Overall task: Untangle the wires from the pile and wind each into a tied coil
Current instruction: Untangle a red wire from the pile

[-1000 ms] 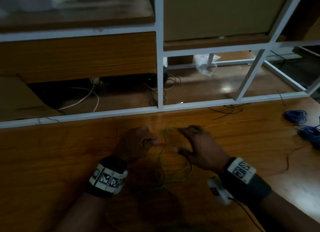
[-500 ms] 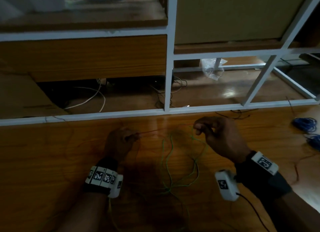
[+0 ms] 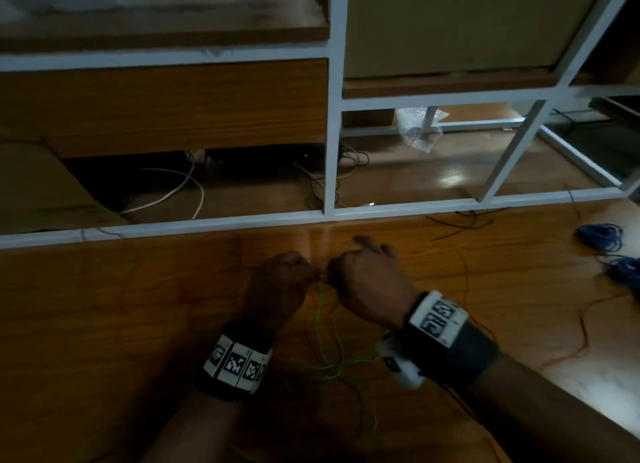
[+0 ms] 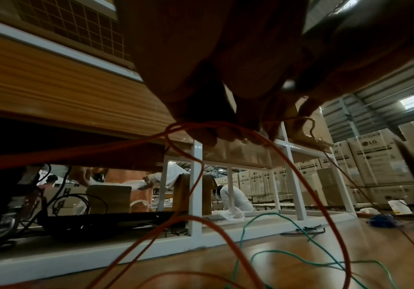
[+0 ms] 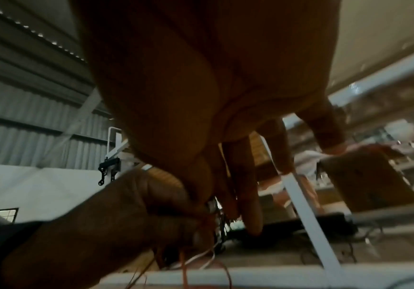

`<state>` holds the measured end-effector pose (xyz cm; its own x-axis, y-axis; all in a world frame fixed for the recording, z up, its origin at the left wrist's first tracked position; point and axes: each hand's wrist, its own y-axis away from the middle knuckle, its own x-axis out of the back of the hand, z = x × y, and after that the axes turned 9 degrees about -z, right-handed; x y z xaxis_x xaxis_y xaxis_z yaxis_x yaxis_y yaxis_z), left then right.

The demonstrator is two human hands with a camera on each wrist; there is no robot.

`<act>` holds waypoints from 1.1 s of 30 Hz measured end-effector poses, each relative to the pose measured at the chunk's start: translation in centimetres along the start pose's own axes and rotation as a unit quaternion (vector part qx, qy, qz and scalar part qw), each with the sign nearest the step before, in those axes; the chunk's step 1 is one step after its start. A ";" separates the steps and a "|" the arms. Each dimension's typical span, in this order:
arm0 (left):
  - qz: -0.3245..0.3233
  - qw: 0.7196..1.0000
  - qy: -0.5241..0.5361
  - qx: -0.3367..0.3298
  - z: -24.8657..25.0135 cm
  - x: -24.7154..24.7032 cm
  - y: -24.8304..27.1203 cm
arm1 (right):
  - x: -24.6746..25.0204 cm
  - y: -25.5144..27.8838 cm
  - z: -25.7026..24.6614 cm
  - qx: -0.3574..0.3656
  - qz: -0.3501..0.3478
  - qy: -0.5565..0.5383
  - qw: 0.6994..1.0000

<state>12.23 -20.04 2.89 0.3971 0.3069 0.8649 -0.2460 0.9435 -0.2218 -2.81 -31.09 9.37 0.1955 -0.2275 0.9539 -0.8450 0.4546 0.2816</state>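
Head view puts your two hands close together over the glossy orange-brown wooden tabletop [image 3: 138,307], knuckles nearly touching. Your left hand [image 3: 277,286] has its fingers curled, and from the left wrist view you can see the fingertips [image 4: 211,136] pinching loops of the thin orange wire [image 4: 300,176], which arcs down and away from the hand in several wide bends. Your right hand [image 3: 370,286] is curled in toward the left one, thumb and first finger meeting at the same spot; the right wrist view is blurred, but strands of orange wire run from that pinch, while the other fingers [image 5: 250,195] hang straighter. Which strand each hand holds cannot be told from the head view.

Below your hands the thin green wire [image 3: 325,345] drops to the tabletop and crosses itself in a loose tangle between your wrists, then trails toward you. More of the orange wire lies snaking on the table to your right. Well apart, at the far right edge, sit two bundles of blue wire [image 3: 602,236], one behind the other. A thin black wire [image 3: 460,222] lies near the white metal shelf frame [image 3: 330,151] along the table's back edge. Behind the frame a crumpled clear plastic bag [image 3: 417,130] rests on the lower shelf
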 end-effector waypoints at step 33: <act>0.053 0.921 0.266 0.279 -4.3 2.7 2.0 | 3.7 0.5 1.9 0.084 0.147 -0.193 0.966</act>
<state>16.60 -16.76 2.86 0.6846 0.5520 0.4760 -0.6662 0.7388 0.1013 -3.43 -33.34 12.79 -0.2387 -0.4287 0.8714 -0.9109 0.4099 -0.0479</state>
